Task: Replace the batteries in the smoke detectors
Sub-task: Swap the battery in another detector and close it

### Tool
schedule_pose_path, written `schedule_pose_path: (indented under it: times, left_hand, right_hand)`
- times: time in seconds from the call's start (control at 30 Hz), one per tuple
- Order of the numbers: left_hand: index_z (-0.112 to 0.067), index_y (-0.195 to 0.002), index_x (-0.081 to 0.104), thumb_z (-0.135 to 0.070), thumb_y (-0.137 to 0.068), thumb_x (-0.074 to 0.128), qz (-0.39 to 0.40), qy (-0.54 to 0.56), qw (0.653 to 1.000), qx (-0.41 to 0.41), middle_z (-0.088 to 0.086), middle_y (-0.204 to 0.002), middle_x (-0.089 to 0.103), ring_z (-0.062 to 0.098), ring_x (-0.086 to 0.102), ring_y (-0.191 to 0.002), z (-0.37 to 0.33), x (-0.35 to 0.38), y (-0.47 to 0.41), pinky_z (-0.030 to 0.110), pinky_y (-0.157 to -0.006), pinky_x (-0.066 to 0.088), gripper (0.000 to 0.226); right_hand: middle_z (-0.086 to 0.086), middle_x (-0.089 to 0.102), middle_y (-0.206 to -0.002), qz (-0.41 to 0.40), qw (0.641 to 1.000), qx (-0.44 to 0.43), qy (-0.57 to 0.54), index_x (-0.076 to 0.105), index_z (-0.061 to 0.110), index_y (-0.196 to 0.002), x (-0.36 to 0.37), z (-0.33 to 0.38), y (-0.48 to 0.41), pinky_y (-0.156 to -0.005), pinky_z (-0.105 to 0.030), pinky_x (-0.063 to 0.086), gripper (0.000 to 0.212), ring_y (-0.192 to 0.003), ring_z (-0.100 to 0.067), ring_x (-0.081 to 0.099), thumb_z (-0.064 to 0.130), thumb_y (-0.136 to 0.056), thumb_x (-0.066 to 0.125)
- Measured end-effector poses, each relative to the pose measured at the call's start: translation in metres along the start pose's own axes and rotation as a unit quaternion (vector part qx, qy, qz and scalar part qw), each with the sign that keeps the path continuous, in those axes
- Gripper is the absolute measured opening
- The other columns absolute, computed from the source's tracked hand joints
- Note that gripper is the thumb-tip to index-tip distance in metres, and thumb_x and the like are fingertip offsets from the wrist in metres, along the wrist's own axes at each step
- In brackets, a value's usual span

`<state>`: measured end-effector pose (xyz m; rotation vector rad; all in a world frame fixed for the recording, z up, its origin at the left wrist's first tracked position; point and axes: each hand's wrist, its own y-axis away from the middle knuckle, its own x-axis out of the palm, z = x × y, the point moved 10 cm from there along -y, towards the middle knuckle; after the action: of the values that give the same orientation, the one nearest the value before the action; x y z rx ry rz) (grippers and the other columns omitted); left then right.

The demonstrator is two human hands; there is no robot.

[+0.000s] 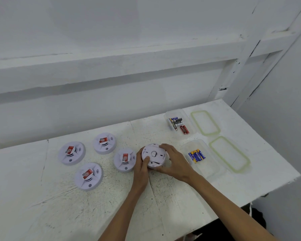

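The held smoke detector point(154, 154) sits between both hands, just above the white table point(181, 197) and right of its middle. The left hand point(141, 165) grips its left rim, thumb laid across the upturned back and fingers curled underneath. The right hand point(173, 161) clasps the far and right rim, fingers wrapped over the edge. Both hands are closed on it.

The detector is turned over, its flat back facing up toward the camera and its domed front hidden below. Being round, it has no long axis to speak of. A circular recess shows at its centre, and a dark seam runs along the near edge (whether that is a gap opening I cannot tell).

Four other smoke detectors lie face up to the left, red labels showing: one point(125, 160) just beside the left hand, one point(104, 143) farther back, one point(71, 153) at far left, one point(89, 176) nearest the person.

To the right, a clear near container point(208, 164) holds blue-and-yellow batteries point(196, 156) side by side, long axes running roughly away from the person. A far container point(188, 117) holds mixed batteries point(178, 123) lying at various angles. Two green-rimmed lids point(205, 122) point(229, 153) lie flat beside them.
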<state>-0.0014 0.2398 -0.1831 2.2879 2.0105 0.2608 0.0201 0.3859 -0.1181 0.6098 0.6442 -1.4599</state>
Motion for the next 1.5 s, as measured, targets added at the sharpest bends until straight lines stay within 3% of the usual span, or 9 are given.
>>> schedule_pose_path:
  times: [0.13,0.3,0.4,0.53,0.73,1.0,1.23,1.37,1.5]
  left_hand:
    - [-0.03,-0.145,0.047,-0.042,-0.095,0.051,0.001,-0.001,1.0,0.001,-0.007,-0.141,0.058,0.01,0.055,-0.129,0.001,0.001,-0.001,0.039,-0.109,0.049,0.051]
    - [-0.033,-0.144,0.045,-0.037,-0.103,0.05,0.003,-0.01,1.0,0.013,-0.007,-0.141,0.056,0.01,0.054,-0.13,-0.003,0.002,0.0,0.029,-0.104,0.05,0.041]
    - [-0.033,-0.142,0.044,-0.026,-0.108,0.045,0.003,-0.022,1.0,0.022,-0.006,-0.139,0.055,0.008,0.053,-0.129,-0.005,0.003,0.0,0.019,-0.096,0.051,0.035]
    - [-0.032,-0.142,0.044,-0.027,-0.108,0.044,0.0,-0.027,0.999,0.029,-0.006,-0.139,0.055,0.007,0.052,-0.129,-0.006,0.002,0.001,0.024,-0.1,0.05,0.034]
    - [-0.028,-0.142,0.047,-0.03,-0.108,0.043,-0.015,-0.036,0.999,0.032,-0.003,-0.138,0.057,0.009,0.055,-0.127,-0.008,0.001,0.002,0.026,-0.1,0.052,0.034]
    - [-0.029,-0.142,0.048,-0.034,-0.108,0.043,-0.014,-0.03,0.999,0.03,-0.006,-0.137,0.058,0.009,0.055,-0.128,-0.008,0.001,0.001,0.036,-0.104,0.052,0.035]
    - [-0.041,-0.131,0.049,-0.036,-0.108,0.043,-0.001,-0.014,1.0,0.01,-0.011,-0.13,0.06,0.009,0.057,-0.123,-0.013,-0.001,0.003,0.026,-0.095,0.054,0.025]
    - [-0.031,-0.138,0.051,-0.031,-0.096,0.049,0.037,0.016,0.999,-0.016,-0.001,-0.137,0.061,0.022,0.057,-0.129,0.0,0.004,0.003,0.053,-0.1,0.054,0.043]
    - [-0.029,-0.145,0.048,-0.029,-0.095,0.046,0.056,0.025,0.997,-0.041,-0.001,-0.142,0.058,0.021,0.055,-0.131,0.004,0.007,0.001,0.055,-0.099,0.055,0.05]
  right_hand:
    - [0.009,0.05,-0.147,-0.002,1.0,0.009,-0.019,0.042,0.024,-0.147,0.002,-0.01,0.002,-0.099,-0.027,0.052,0.086,-0.126,-0.002,0.048,0.055,-0.076,0.079]
    - [0.01,0.048,-0.149,-0.013,0.999,0.001,-0.035,0.046,0.023,-0.147,0.001,-0.01,0.003,-0.085,-0.005,0.046,0.083,-0.124,0.003,0.045,0.049,-0.077,0.08]
    - [0.007,0.055,-0.144,-0.028,0.998,0.011,-0.062,0.05,0.021,-0.143,0.001,-0.016,0.006,-0.082,-0.012,0.054,0.08,-0.12,-0.004,0.055,0.049,-0.075,0.082]
    - [0.006,0.06,-0.135,-0.039,0.996,0.015,-0.079,0.054,0.02,-0.137,0.0,-0.016,0.007,-0.083,-0.023,0.057,0.076,-0.11,-0.008,0.062,0.047,-0.073,0.085]
    - [0.003,0.062,-0.131,-0.05,0.995,0.026,-0.086,0.056,0.016,-0.131,0.0,-0.016,0.009,-0.075,-0.008,0.05,0.073,-0.097,-0.011,0.064,0.041,-0.07,0.088]
    - [0.004,0.065,-0.124,-0.063,0.993,0.044,-0.091,0.057,0.019,-0.122,-0.003,-0.018,0.013,-0.067,-0.01,0.052,0.072,-0.085,-0.009,0.067,0.047,-0.065,0.089]
    - [0.01,0.057,-0.132,-0.037,0.993,0.025,-0.108,0.048,0.024,-0.134,0.001,-0.006,0.008,-0.084,-0.018,0.056,0.079,-0.109,-0.004,0.061,0.049,-0.07,0.087]
    - [0.012,0.057,-0.121,-0.04,0.991,0.061,-0.116,0.045,0.021,-0.132,0.002,-0.016,0.009,-0.082,-0.016,0.056,0.087,-0.103,-0.006,0.061,0.045,-0.063,0.092]
    - [0.014,0.056,-0.109,-0.029,0.99,0.079,-0.113,0.045,0.019,-0.125,-0.001,-0.016,0.006,-0.072,-0.013,0.055,0.081,-0.09,0.002,0.061,0.04,-0.064,0.093]
